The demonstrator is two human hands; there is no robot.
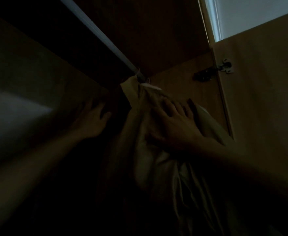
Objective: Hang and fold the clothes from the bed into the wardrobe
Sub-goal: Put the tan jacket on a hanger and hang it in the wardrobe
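I look up into a dark wardrobe. A pale cream garment [158,167] hangs from the metal rail [95,29] near the rail's right end, its hanger mostly hidden in the cloth. My right hand [174,123] lies on the garment's upper part with fingers spread and straight. My left hand [92,121] is raised to the left of the garment, fingers loosely extended against something dark that I cannot make out; it holds nothing that I can see.
The wardrobe's wooden side wall [182,77] stands behind the garment. The open door [262,99] with a metal hinge [225,66] is at the right. A shelf or top panel [140,31] sits above the rail. The lower area is too dark to read.
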